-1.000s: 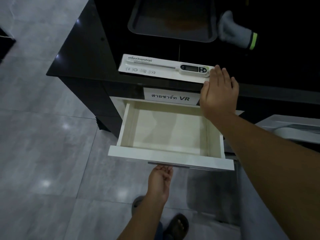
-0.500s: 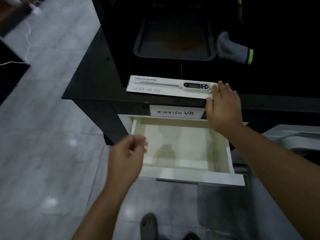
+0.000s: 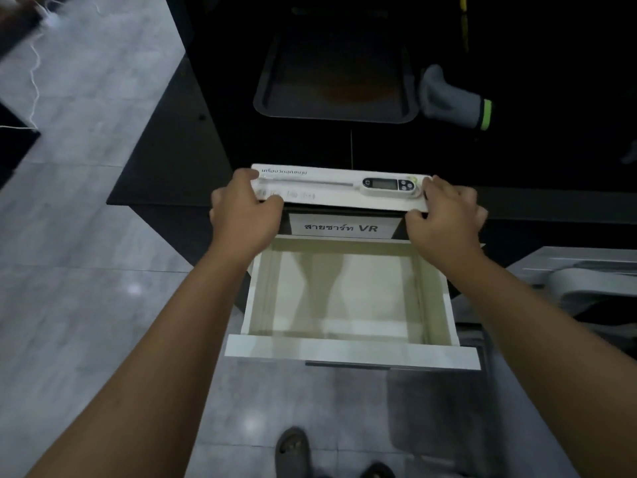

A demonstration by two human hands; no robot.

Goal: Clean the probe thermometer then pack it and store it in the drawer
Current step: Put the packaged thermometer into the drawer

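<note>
Both hands grip the thermometer package (image 3: 331, 188) — left hand (image 3: 243, 210) closed on its left end, right hand (image 3: 444, 212) closed on its right end — at the front edge of the black countertop (image 3: 193, 139). Just below the package, the white drawer (image 3: 344, 350) stands pulled open over grey floor tiles (image 3: 86, 270). Behind the package lie a dark tray (image 3: 336, 112) and a grey glove (image 3: 451, 98). Inside the long white pack, the white probe thermometer (image 3: 389, 185) shows its display — head toward the right.
</note>
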